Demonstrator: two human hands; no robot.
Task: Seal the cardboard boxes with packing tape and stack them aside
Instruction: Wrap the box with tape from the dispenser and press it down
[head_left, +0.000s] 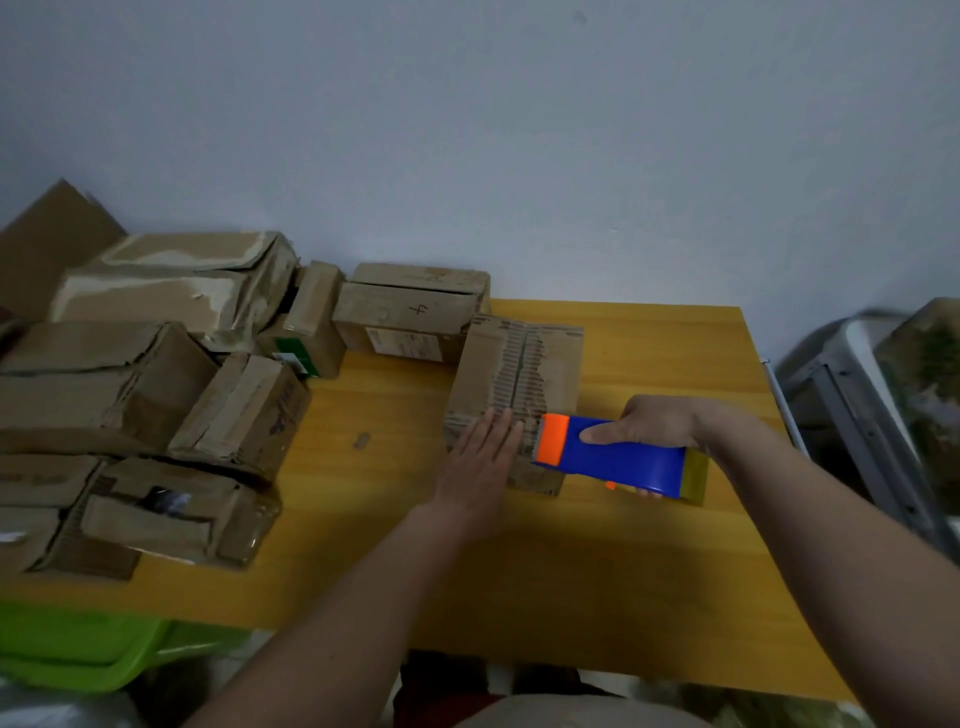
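A worn cardboard box (519, 374) with a torn strip along its closed top seam lies in the middle of the yellow wooden table (649, 571). My left hand (480, 462) presses flat on the box's near left corner, fingers straight. My right hand (660, 423) grips a blue and orange tape dispenser (613, 457), thumb on its blue side. The dispenser's orange front end touches the box's near edge at the seam. A brownish tape roll shows at the dispenser's rear.
Several battered cardboard boxes (156, 395) are piled on the table's left side, and another box (410, 312) stands at the back by the wall. A green plastic bin (78, 649) sits below left. A metal frame (872, 415) stands at the right.
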